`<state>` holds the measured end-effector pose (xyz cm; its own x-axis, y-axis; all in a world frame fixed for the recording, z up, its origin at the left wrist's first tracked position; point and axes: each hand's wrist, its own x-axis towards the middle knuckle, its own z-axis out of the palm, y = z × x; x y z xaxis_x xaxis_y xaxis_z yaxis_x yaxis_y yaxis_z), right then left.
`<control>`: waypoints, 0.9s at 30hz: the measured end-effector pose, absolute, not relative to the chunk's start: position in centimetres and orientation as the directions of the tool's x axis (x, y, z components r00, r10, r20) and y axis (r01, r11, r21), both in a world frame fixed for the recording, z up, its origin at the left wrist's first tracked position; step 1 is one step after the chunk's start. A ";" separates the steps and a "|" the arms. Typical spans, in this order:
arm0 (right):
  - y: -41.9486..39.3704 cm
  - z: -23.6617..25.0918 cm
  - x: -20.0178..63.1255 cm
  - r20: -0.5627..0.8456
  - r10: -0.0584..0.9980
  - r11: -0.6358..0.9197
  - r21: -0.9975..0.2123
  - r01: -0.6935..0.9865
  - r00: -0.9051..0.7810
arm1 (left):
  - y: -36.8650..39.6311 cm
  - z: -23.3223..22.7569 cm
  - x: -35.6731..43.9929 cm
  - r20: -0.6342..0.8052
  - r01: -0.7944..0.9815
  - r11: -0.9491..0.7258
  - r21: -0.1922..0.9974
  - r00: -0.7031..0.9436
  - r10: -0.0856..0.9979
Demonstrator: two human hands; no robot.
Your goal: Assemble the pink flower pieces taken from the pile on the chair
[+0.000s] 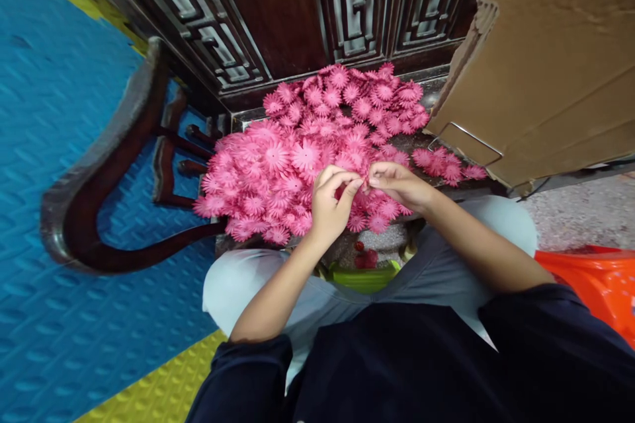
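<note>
Your left hand (330,205) and right hand (399,185) meet at the near edge of the table (436,89), fingers pinching one pink flower (364,183) beside the heaped flower pile (317,145); cardboard (550,59) stands right.

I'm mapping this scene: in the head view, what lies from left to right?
Blue mat → chair → pink flowers → left hand → right hand → cardboard

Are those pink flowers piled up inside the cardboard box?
No, the pink flowers lie heaped on the dark wooden seat, while the cardboard box stands beside them at the right.
</note>
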<state>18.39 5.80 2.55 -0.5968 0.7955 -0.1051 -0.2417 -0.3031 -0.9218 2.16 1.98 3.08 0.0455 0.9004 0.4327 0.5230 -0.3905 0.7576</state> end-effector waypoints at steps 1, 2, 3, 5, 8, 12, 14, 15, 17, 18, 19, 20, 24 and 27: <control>5.7 2.6 18.3 -0.098 0.794 -0.291 -0.928 -0.234 -0.600 | 2.0 3.0 2.1 0.434 0.544 -0.387 0.745 0.046 0.900; 5.7 2.6 18.3 -0.091 0.795 -0.278 -0.933 -0.228 -0.600 | 2.0 3.0 2.1 0.443 0.567 -0.388 0.727 0.046 0.895; 5.6 2.6 18.3 -0.083 0.799 -0.264 -0.938 -0.223 -0.595 | 2.0 3.0 2.1 0.458 0.590 -0.394 0.705 0.046 0.888; 5.5 2.7 18.2 -0.065 0.820 -0.218 -0.954 -0.205 -0.568 | 2.0 2.9 2.1 0.490 0.628 -0.407 0.663 0.046 0.870; 5.4 2.8 18.1 -0.024 0.857 -0.113 -0.983 -0.142 -0.514 | 2.0 2.8 2.1 0.496 0.648 -0.400 0.649 0.039 0.867; 5.5 2.8 18.2 0.018 0.851 -0.034 -0.996 -0.088 -0.524 | 2.0 3.1 2.0 0.474 0.639 -0.366 0.677 0.002 0.881; 5.6 2.9 18.4 0.041 0.861 0.003 -0.997 -0.076 -0.507 | 2.1 3.4 1.7 0.487 0.641 -0.362 0.677 -0.021 0.873; 5.7 2.9 18.4 0.050 0.870 0.017 -0.997 -0.071 -0.491 | 2.1 3.6 1.6 0.501 0.641 -0.368 0.674 -0.031 0.865; 5.7 3.1 18.5 0.058 0.885 0.028 -0.997 -0.071 -0.462 | 2.0 3.9 1.3 0.537 0.648 -0.383 0.658 -0.047 0.842; 5.7 3.3 18.5 0.061 0.887 0.032 -0.997 -0.071 -0.457 | 2.0 4.1 1.2 0.555 0.660 -0.388 0.643 -0.053 0.830; 5.6 3.4 18.5 0.066 0.886 0.038 -0.997 -0.069 -0.459 | 1.9 4.1 1.2 0.570 0.677 -0.386 0.626 -0.060 0.819; 5.5 3.5 18.4 0.069 0.884 0.043 -0.997 -0.068 -0.462 | 1.9 4.2 1.1 0.582 0.696 -0.379 0.610 -0.069 0.810; 5.2 3.7 18.3 0.062 0.890 0.031 -0.997 -0.075 -0.451 | 1.7 4.2 1.0 0.620 0.735 -0.365 0.571 -0.095 0.778; 5.7 3.5 18.9 0.031 0.946 -0.008 -0.993 -0.118 -0.322 | 2.2 4.5 -0.1 0.677 0.742 -0.319 0.590 -0.240 0.696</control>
<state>18.85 5.66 3.55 -0.3218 0.9463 0.0311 -0.1179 -0.0075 -0.9930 -0.11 2.23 4.53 -0.2397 0.6958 0.6770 0.7416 -0.3188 0.5902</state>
